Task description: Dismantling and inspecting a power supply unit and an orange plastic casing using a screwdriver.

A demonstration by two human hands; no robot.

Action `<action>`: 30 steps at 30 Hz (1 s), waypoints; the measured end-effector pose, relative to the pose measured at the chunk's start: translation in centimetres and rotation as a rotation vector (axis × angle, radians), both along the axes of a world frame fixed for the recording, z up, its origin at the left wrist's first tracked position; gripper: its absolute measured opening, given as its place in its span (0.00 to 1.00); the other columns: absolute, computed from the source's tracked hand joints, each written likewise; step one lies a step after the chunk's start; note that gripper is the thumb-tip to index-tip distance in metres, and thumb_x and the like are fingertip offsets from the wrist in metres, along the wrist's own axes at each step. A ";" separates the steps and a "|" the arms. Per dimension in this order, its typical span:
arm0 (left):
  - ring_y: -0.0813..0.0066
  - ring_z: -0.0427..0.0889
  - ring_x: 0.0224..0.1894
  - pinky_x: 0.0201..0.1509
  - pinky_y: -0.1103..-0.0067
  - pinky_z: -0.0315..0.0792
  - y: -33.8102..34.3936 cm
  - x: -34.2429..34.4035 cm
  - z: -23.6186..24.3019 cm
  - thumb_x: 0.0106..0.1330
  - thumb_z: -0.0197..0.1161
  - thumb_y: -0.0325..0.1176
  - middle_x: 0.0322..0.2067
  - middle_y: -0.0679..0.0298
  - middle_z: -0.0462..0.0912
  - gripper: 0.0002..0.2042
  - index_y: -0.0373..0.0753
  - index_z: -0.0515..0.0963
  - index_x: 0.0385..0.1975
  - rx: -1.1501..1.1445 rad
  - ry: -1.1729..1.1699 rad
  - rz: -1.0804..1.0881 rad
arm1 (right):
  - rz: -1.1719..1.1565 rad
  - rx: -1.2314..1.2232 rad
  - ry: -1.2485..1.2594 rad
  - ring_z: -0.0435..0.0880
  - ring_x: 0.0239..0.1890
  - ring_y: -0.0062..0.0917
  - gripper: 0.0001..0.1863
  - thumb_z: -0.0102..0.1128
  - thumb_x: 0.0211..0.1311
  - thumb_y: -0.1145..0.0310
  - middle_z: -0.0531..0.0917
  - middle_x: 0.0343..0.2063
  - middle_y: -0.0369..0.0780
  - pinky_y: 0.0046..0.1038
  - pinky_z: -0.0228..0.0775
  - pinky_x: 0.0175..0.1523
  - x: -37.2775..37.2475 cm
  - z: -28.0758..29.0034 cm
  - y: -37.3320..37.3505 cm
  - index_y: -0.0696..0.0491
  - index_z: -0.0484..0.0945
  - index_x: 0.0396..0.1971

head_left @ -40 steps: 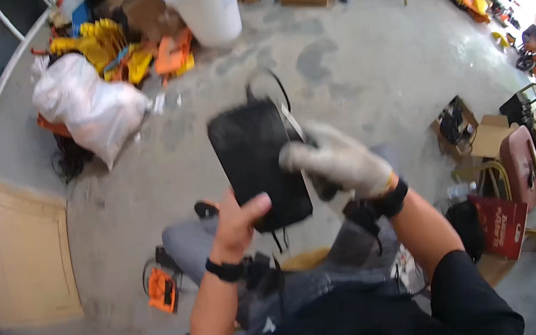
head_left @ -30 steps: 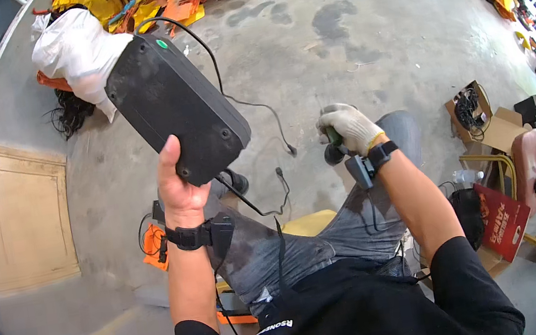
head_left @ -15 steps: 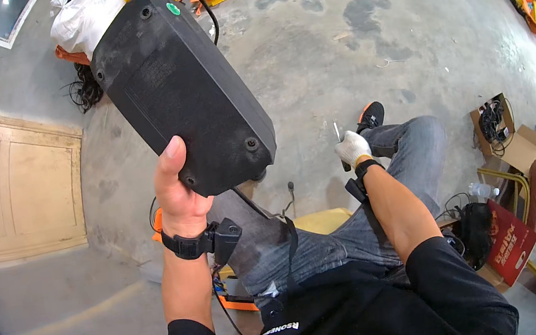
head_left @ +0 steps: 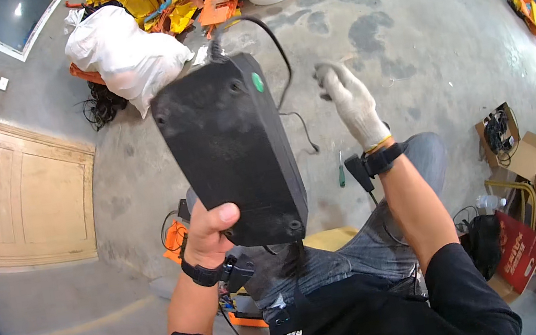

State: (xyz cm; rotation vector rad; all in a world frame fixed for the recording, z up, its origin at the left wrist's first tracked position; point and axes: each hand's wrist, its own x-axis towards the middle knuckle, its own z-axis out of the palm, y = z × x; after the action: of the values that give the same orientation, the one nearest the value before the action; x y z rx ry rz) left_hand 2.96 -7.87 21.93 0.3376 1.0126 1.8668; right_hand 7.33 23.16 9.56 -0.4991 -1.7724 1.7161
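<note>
Fingers of your L hand [head_left: 210,231] clamped round near end of blk case [head_left: 228,153], mid-scene, prob. so recessed holes [head_left: 236,87] face you. R gloved hand [head_left: 352,103], right of case: fingers blurred, can't tell if gripping. Screwdriver [head_left: 341,174] on floor [head_left: 421,103] right of case, prob. for easy reach.

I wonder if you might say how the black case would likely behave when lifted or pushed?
The black case looks stiff, its faces flat in the left hand. Its boxy shape would probably slide, not roll. The curved black cord seems flexible and may swing.
</note>
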 end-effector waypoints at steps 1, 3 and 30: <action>0.58 0.82 0.61 0.66 0.66 0.77 0.2 0.0 0.2 0.53 0.73 0.33 0.60 0.52 0.80 0.39 0.29 0.69 0.68 -0.006 -0.002 0.015 | -0.008 -0.025 -0.037 0.84 0.49 0.23 0.24 0.54 0.80 0.54 0.85 0.52 0.40 0.29 0.76 0.58 -0.2 2.6 -0.2 0.58 0.78 0.61; 0.59 0.82 0.61 0.67 0.67 0.75 0.8 0.2 0.4 0.53 0.73 0.33 0.60 0.52 0.80 0.39 0.29 0.69 0.68 -0.068 0.053 -0.089 | 0.209 -0.017 0.247 0.85 0.46 0.25 0.24 0.49 0.81 0.56 0.88 0.47 0.37 0.28 0.76 0.57 -0.3 7.1 -0.8 0.60 0.79 0.59; 0.75 0.82 0.49 0.56 0.76 0.77 3.3 -0.4 -5.0 0.67 0.75 0.43 0.50 0.58 0.82 0.30 0.28 0.71 0.59 -0.195 0.237 0.363 | 0.431 0.209 -0.303 0.85 0.27 0.23 0.11 0.54 0.78 0.67 0.85 0.27 0.41 0.29 0.77 0.34 5.3 14.2 -12.1 0.57 0.79 0.49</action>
State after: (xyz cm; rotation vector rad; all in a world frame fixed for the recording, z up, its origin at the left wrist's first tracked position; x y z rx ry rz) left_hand 2.55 -4.59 16.95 0.2757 1.4864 2.0583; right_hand 12.64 11.03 23.80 -0.3118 -2.3874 1.7719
